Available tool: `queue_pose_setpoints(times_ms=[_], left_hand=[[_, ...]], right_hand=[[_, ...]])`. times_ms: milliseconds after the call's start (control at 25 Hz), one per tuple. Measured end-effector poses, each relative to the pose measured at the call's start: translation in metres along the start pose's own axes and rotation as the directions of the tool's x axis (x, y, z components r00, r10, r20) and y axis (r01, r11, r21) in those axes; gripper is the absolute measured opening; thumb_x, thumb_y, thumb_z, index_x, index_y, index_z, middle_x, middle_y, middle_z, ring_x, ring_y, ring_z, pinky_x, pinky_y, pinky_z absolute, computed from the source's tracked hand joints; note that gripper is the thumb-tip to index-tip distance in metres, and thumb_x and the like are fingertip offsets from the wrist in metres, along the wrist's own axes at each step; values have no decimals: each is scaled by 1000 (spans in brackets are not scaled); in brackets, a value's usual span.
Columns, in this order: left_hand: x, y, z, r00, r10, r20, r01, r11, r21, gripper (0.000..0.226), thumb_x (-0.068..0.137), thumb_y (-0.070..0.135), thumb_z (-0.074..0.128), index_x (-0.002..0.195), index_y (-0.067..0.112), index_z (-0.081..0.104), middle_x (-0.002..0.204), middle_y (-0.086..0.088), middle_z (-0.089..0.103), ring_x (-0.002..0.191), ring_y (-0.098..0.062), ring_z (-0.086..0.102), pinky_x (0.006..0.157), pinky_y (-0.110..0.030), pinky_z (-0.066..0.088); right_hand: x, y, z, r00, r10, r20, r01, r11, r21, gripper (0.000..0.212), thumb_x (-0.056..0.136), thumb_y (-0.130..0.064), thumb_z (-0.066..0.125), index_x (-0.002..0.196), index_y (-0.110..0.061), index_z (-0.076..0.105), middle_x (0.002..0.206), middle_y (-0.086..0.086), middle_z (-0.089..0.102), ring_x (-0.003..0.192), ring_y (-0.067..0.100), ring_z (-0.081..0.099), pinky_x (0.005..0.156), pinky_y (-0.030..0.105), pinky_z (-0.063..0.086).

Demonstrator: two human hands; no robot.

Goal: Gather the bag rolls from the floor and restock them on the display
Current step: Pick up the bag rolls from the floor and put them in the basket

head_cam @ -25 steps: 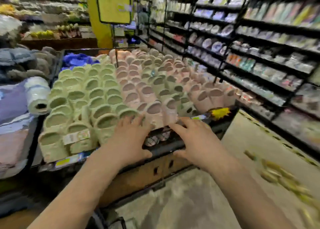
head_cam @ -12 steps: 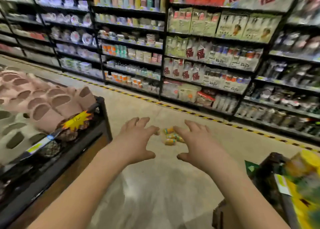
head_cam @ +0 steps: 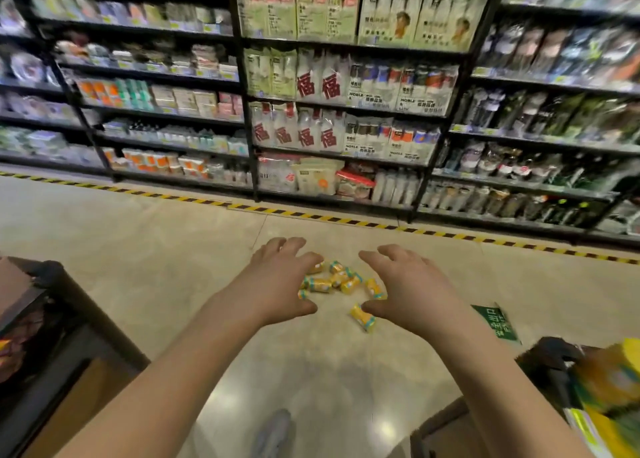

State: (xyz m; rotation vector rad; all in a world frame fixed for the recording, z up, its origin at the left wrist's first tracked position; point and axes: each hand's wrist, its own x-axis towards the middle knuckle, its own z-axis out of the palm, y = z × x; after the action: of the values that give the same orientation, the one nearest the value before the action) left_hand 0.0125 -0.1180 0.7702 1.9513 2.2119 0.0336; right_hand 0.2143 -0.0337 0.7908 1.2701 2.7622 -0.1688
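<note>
Gaze has swung round onto the floor, where left hand and right hand, spread and empty, now flank the bag rolls, ready to gather.

I see even, bright store lighting; glare spots on the floor at 6 o'clock; shelves blur and bow toward 2 and 10 o'clock.

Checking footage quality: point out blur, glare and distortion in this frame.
Head view: outer shelves smear with motion blur; the bag rolls, left hand and right hand look sharper; lights glare off the floor; wide-angle lens tilts the shelf uprights.
</note>
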Motion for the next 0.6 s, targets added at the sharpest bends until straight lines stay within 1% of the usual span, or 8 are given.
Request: queue_pose_setpoints(times_ms=[120, 280, 440, 600], left_hand=[[82, -38, -8, 997, 75, 30, -75, 997, -26, 81, 84, 53, 70, 153, 40, 29, 166, 1, 14, 151, -27, 11, 121, -42, 21], [183, -70, -15, 982, 169, 83, -166, 985, -41, 79, 87, 51, 69, 154, 38, 29, 166, 1, 14, 151, -26, 12, 119, -40, 22], [273, -76, -6, 953, 250, 173, -241, 968, -72, 79, 87, 51, 68, 154, 38, 29, 165, 2, 16, 150, -26, 14, 117, -38, 26], [355, -69, 12, 934, 271, 233, -257, 962, -89, 78, 87, 50, 68, 154, 38, 30, 165, 2, 17, 149, -25, 15, 116, -38, 27]], right_hand=[[76, 4, -14, 996, 83, 13, -83, 997, 0, 82, 87, -51, 69, 156, -37, 26, 156, -1, 36, 140, 24, 40, 111, 39, 36], [155, 25, -19, 979, 188, 80, -188, 982, -1, 82, 88, -50, 68, 156, -36, 25, 155, -2, 36, 138, 25, 41, 109, 38, 37], [215, 67, -13, 958, 253, 133, -259, 966, 30, 79, 89, -49, 68, 155, -35, 28, 154, -1, 38, 135, 25, 43, 109, 38, 38], [272, 121, 7, 941, 282, 189, -302, 950, 82, 78, 88, -49, 69, 154, -36, 30, 152, -2, 40, 134, 24, 43, 108, 37, 37]])
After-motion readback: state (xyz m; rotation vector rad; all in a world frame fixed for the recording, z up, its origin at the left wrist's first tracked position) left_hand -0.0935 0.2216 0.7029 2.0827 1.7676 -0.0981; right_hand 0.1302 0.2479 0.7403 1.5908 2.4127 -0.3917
